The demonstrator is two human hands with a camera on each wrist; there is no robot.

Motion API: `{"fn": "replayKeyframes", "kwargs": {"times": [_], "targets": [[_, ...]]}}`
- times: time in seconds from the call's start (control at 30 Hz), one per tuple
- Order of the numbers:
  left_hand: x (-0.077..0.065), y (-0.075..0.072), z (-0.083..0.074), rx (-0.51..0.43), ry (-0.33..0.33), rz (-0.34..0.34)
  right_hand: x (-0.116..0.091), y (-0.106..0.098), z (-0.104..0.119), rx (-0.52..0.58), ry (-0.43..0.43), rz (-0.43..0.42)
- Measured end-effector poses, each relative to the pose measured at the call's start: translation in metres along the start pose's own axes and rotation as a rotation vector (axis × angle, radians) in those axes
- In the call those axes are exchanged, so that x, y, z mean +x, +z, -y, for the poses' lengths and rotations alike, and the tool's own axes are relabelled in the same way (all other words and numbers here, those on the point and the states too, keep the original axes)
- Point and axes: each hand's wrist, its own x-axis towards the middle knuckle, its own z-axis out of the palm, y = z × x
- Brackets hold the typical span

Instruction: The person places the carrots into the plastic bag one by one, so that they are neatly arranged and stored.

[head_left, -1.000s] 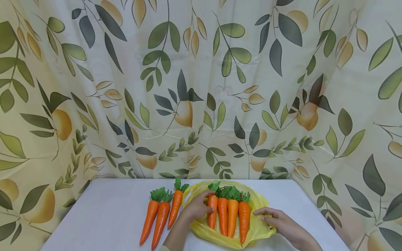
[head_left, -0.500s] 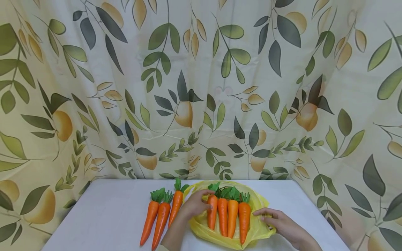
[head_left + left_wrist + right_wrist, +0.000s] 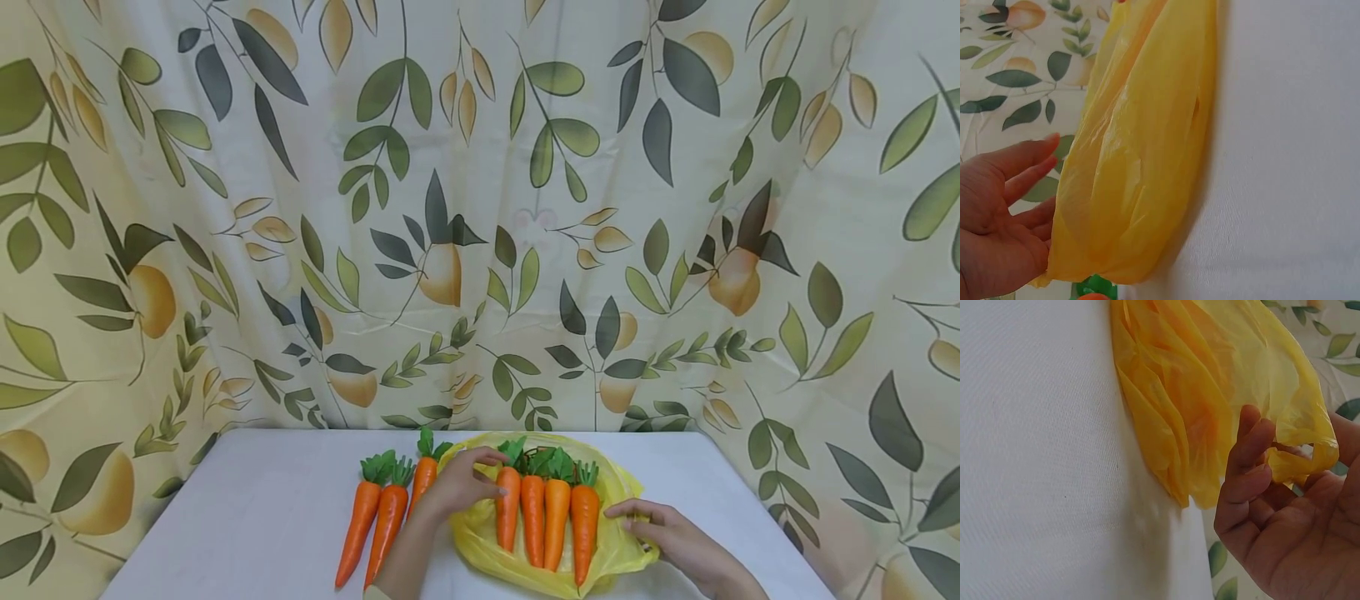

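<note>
Several orange carrots point(image 3: 557, 521) with green tops lie side by side in an open yellow plastic bag point(image 3: 480, 546). My left hand point(image 3: 463, 482) is over the bag's left rim, fingers spread, beside the leftmost carrot in the bag point(image 3: 507, 517). In the left wrist view, the left hand point(image 3: 1007, 215) shows loose, parted fingers against the bag's side point(image 3: 1141, 150). At the bag's right edge, my right hand point(image 3: 678, 537) holds the plastic. The right wrist view has the right hand point(image 3: 1285, 519) with curled fingers around a loop of the bag point(image 3: 1297, 412).
Left of the bag, three carrots point(image 3: 358, 525) lie on the white table point(image 3: 247, 517); my left forearm partly covers two of them. A curtain point(image 3: 480, 250) printed with leaves and fruit hangs behind and around the table.
My left hand has drawn slightly left and away from the leftmost carrot in the bag, which stays in place. The right hand has stayed at the bag's right edge.
</note>
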Motion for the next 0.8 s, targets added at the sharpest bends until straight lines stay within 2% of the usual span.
{"fn": "replayKeyframes", "kwargs": {"times": [0.3,0.4,0.6,0.8], "targets": [[-0.005,-0.014,0.002,0.011,0.04,0.003,-0.001,0.0,0.001,0.0,0.004,-0.005],[-0.01,-0.019,-0.002,0.02,0.03,-0.002,0.0,0.0,0.001,-0.001,0.015,-0.006],[-0.018,-0.03,-0.007,0.041,0.059,-0.016,0.001,-0.002,0.0,0.004,0.022,0.005],[-0.026,-0.041,-0.004,0.04,0.058,-0.027,0.003,0.0,0.0,0.017,0.019,0.027]]}}
